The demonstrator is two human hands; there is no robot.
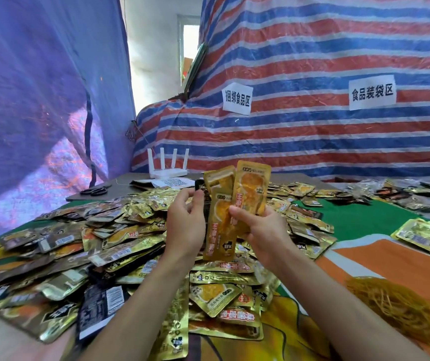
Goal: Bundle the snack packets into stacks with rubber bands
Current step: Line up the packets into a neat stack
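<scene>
Above the pile point(130, 230), my left grip point(185, 225) and right grip point(260, 230) both clamp upright packets point(250, 188); rubber bands point(403, 308) lie right of it.

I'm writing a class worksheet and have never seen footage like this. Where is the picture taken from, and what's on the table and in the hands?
No machine here: a camera worn on a person's head looks down at their bare hands. The left hand and right hand hold a few gold snack packets upright together. Beneath lies a pile of loose packets on a table; a heap of rubber bands lies to the right, a white router at the back.
</scene>
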